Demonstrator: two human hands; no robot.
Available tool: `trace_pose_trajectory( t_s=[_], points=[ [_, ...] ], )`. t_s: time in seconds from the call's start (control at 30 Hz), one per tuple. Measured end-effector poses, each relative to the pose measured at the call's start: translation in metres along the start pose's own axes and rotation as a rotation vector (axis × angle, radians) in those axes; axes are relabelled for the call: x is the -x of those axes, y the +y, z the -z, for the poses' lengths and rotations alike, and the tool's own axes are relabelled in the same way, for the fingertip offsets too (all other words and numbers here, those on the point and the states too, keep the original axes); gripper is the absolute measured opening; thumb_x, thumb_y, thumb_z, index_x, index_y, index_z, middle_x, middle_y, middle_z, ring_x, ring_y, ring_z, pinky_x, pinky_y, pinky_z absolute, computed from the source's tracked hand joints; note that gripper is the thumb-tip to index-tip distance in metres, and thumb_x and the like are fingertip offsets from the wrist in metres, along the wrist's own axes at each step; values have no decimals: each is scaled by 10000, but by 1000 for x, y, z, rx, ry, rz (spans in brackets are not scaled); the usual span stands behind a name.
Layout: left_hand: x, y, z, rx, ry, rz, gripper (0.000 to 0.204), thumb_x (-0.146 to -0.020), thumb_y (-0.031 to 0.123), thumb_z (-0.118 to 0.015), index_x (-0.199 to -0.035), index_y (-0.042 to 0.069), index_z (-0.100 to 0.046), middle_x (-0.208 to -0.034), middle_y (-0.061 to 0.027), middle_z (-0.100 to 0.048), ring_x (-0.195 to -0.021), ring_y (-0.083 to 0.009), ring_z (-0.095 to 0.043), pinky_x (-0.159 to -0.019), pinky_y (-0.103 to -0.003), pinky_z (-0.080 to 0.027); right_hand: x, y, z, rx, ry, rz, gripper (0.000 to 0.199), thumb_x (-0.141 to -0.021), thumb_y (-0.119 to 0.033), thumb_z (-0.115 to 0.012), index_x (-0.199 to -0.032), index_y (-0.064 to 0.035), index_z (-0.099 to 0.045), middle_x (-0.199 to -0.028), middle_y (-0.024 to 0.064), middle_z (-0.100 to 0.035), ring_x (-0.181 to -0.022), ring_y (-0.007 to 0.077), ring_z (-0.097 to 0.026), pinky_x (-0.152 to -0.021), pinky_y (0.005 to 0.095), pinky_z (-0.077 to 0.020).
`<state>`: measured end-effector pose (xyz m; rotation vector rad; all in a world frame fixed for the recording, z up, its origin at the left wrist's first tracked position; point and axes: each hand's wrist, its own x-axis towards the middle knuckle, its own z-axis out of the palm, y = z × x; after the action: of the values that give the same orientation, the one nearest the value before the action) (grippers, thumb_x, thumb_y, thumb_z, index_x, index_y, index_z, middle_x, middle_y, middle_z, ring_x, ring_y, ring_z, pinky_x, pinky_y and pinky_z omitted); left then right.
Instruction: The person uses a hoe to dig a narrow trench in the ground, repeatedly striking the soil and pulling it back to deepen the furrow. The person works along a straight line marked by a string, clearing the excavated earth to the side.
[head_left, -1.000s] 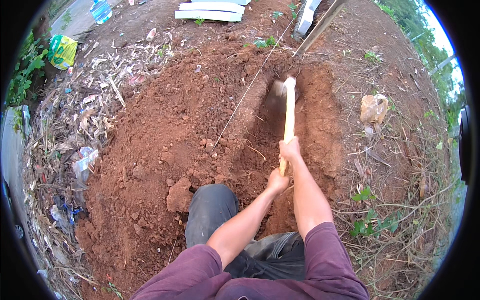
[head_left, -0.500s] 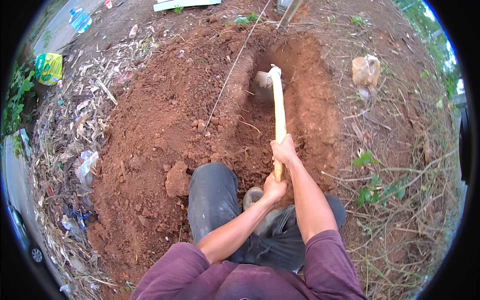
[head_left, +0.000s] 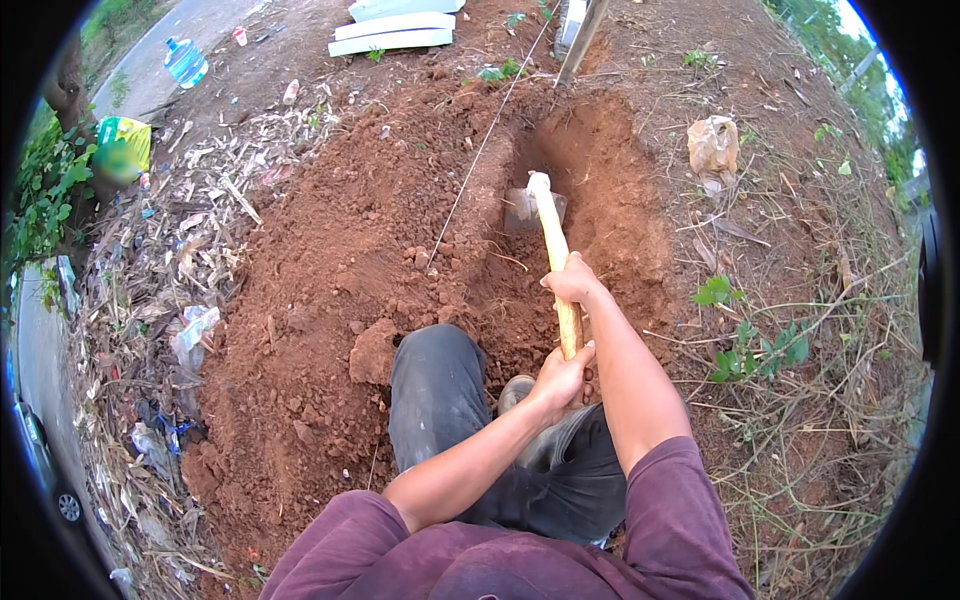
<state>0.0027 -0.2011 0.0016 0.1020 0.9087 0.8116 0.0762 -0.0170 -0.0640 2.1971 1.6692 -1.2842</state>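
Observation:
A hoe with a pale wooden handle slants away from me into a trench dug in red soil. Its flat metal blade is down in the trench, partly smeared with dirt; whether its edge is in the soil I cannot tell. My right hand is closed around the handle's middle part. Nearer to me, my left hand is closed at the handle's butt end. My left knee is bent beside the trench, and a dusty boot shows between my legs.
A taut string runs along the trench's left side, past heaped loose soil. A wooden post stands at the far end. Dry litter lies left; a crumpled plastic bag and cut branches lie right.
The hoe's head has come lower and slightly nearer to me, and its blade now shows flat. Both hands still grip the handle. The view has shifted a little.

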Motion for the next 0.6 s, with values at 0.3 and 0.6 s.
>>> trace_pose_trajectory(
  t_s=[0.3,0.6],
  points=[
    [-25,16,-2,533,-207,99,86,-972,86,-546,-886,90,-541,-703,22,-504,-518,-84,-474,-440,-245,-413,-33,-49,20,162,-12,16,731,-886,-239,-603,-1487,67,-319,-1469,297,-544,-1396,382,-527,-1160,435,-438],
    [22,-1,-28,420,-3,127,153,-889,-26,-573,-977,83,-510,-742,1,-490,-527,-82,-444,-447,-237,-350,-15,-23,27,124,-5,-40,791,-865,-74,-576,-1535,105,-194,-1279,361,-623,-934,394,-753,-791,457,-639]
  ],
)
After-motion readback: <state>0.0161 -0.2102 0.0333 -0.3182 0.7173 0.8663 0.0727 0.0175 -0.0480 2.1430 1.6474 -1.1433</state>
